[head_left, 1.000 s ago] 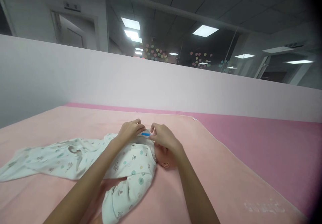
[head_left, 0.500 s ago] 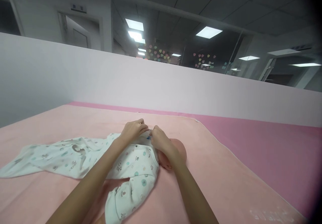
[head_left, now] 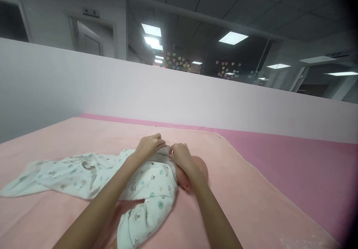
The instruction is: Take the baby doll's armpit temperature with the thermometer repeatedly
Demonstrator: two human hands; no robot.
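The single view comes from the wearer's head, above the near side of the blanket [head_left: 251, 208], and faces forward and slightly down across it. Its far left and far right corners both show, with the white panel [head_left: 167, 96] beyond. The panel's top edge slopes down rightward, so the view is tilted. It is near enough that forearms rise from the bottom to the left hand [head_left: 151, 145] and right hand [head_left: 180, 155], yet wide enough for ceiling lights [head_left: 233, 38]. The dark right border is probably the lens's rim.
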